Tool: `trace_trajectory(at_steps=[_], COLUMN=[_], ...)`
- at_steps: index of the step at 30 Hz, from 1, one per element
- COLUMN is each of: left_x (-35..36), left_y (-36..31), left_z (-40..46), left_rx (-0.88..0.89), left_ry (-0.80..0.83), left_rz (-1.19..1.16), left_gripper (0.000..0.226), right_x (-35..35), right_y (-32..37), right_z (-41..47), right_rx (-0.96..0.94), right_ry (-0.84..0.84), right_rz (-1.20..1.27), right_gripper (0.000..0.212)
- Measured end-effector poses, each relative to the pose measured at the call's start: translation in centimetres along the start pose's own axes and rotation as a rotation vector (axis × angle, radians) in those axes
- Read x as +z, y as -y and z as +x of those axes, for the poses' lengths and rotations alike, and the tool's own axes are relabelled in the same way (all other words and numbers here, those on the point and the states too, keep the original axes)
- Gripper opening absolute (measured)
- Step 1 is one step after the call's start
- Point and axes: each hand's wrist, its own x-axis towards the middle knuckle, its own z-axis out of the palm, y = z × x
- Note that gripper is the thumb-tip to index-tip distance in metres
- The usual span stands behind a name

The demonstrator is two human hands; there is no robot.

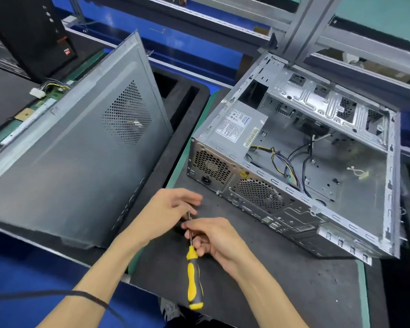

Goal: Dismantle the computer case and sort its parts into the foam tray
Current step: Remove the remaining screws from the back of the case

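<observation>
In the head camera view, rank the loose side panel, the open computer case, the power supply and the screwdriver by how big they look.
1. side panel and computer case: alike, panel nearer, so unranked.
2. power supply
3. screwdriver

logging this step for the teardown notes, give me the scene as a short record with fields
case: open grey metal computer case lying on the dark mat, power supply and cables inside
panel: grey perforated steel side panel off the case, leaning over the black foam tray
tool: yellow-and-black handled screwdriver, shaft pointing away from the person
left hand: fingertips pinched at the screwdriver tip
right hand: fingers around the shaft above the handle
</observation>
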Motion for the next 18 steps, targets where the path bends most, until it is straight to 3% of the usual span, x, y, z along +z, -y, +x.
trace_trajectory(at_steps=[2, 6, 8, 11, 13, 16, 18], left_x=[1.1, 1.9, 2.7, 4.8, 5.5, 4.6, 3.8], left_y=[-0.2, -0.1, -0.1, 0.4, 1.0, 0.9, 0.2], left_z=[0.0, 0.7, 0.7, -0.1, -0.4, -0.7, -1.9], left_rx=[-0.009, -0.034, 0.091, 0.37, 0.445, 0.351, 0.253], left_ry=[0.047, -0.138, -0.174, -0.029, 0.036, -0.031, -0.074], left_rz=[-0.026, -0.087, 0.031, 0.262, 0.313, 0.222, 0.073], left_gripper=[0.037, 0.03, 0.027, 0.033, 0.034, 0.04, 0.032], right_x=[-1.0, -2.9, -3.9, -5.4, -6.0, -6.0, -5.4], right_y=[-0.1, -0.6, -0.9, -1.1, -1.3, -1.5, -1.4], right_z=[-0.5, -1.9, -2.8, -3.3, -3.3, -3.4, -3.4], right_rx=[0.017, 0.042, 0.01, -0.04, -0.03, -0.036, -0.098], right_ry=[-0.019, 0.011, 0.032, -0.002, -0.046, -0.051, -0.025], right_rz=[-0.004, -0.023, -0.001, 0.078, 0.154, 0.216, 0.227], right_gripper=[0.013, 0.013, 0.012, 0.013, 0.014, 0.012, 0.012])
